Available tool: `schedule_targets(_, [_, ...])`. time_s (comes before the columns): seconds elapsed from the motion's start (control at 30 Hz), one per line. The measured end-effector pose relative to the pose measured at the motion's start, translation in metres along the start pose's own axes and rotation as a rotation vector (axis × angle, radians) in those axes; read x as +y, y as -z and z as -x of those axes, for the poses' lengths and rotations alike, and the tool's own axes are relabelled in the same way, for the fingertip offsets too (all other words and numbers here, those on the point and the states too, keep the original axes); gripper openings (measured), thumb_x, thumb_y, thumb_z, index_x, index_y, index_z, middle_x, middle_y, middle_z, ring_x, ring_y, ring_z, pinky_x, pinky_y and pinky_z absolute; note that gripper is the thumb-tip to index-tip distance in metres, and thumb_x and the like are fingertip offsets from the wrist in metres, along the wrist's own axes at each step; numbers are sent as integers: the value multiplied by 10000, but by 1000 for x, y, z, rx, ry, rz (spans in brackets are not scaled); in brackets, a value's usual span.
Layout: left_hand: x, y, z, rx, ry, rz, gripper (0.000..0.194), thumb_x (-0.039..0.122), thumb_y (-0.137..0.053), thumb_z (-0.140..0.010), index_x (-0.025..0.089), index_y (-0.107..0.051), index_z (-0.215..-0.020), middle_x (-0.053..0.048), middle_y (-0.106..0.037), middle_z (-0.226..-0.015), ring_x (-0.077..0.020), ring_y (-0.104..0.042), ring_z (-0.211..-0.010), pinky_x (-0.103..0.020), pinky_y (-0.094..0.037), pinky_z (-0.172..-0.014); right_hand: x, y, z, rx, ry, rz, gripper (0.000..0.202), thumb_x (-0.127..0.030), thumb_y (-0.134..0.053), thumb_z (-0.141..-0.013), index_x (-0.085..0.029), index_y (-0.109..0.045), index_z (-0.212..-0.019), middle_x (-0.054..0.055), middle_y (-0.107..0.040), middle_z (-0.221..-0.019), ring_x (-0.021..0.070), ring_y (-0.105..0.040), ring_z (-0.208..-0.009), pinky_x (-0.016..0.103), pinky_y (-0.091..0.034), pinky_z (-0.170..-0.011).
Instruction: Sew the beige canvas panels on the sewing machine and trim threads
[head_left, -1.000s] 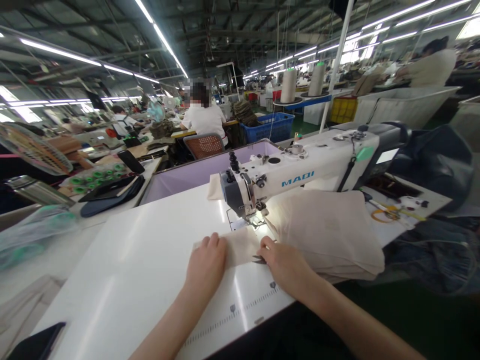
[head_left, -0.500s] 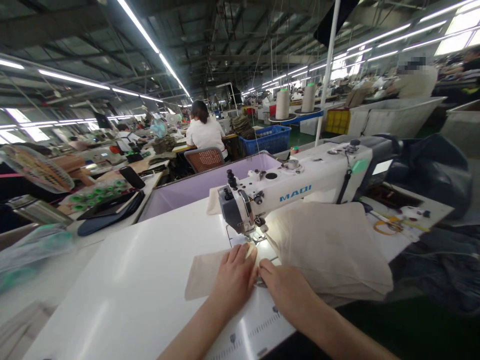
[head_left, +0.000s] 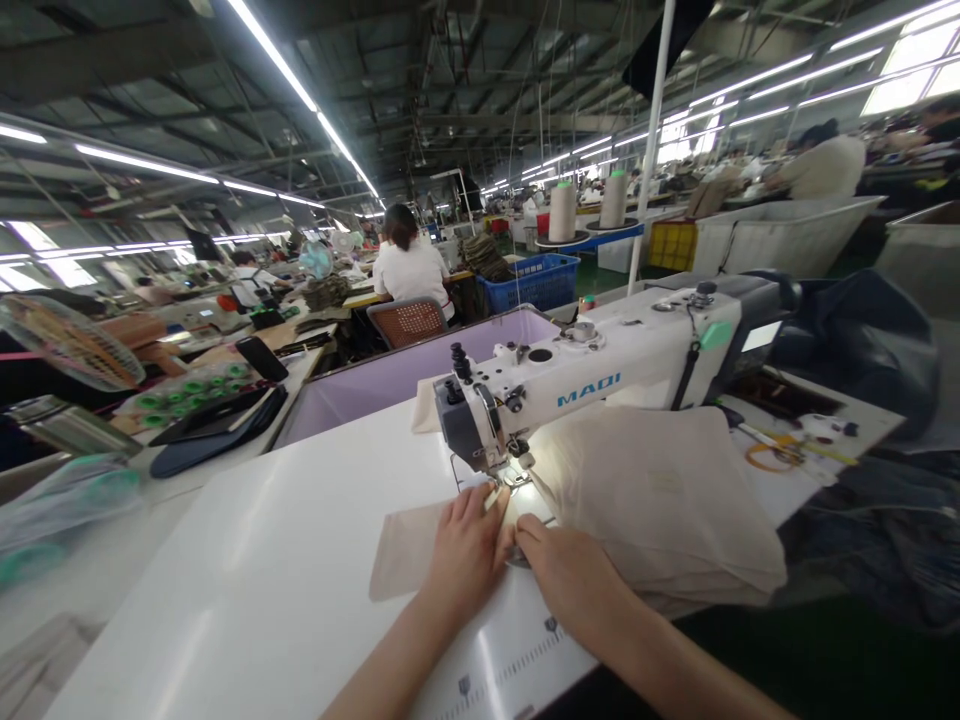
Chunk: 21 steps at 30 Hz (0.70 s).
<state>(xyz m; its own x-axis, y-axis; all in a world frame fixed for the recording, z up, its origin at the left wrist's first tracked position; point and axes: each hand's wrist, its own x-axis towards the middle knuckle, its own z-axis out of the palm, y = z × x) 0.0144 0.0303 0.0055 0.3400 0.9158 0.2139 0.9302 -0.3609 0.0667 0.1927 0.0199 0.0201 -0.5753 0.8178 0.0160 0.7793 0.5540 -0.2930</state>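
A small beige fabric piece lies on the white table just in front of the presser foot of a white sewing machine. My left hand rests over it, fingers bent and gripping the fabric close to the needle area. Beside it on the right, my right hand is closed, its thumb and fingers pinching the fabric edge; the fingertips are partly hidden. To the right of the needle, a stack of larger beige fabric panels spreads under the machine arm. The machine's lamp lights the metal plate at the needle.
Orange-handled scissors lie at the table's right. Behind the table stands a lilac-lined bin. Two thread cones sit on a blue stand. A phone and a steel flask are at left. A co-worker sits ahead.
Both hands stay at nearly the same spot by the needle, with only slight finger shifts. The whole view has moved a little.
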Motion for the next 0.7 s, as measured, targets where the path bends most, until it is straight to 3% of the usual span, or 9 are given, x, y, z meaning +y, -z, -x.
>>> schedule_targets(0.7, [-6,-3,1,-27,-43,-55,465,243,-507,-958,192,-551,-1418,-135,-574,-1424,-323,-506,-1292,-501,-451,-1048,4,-3,-8,32,69,98,236,-50,-473,-937,-172,-627,-1069,60,-675,-1006,176,-700,-742,248,-454,-553])
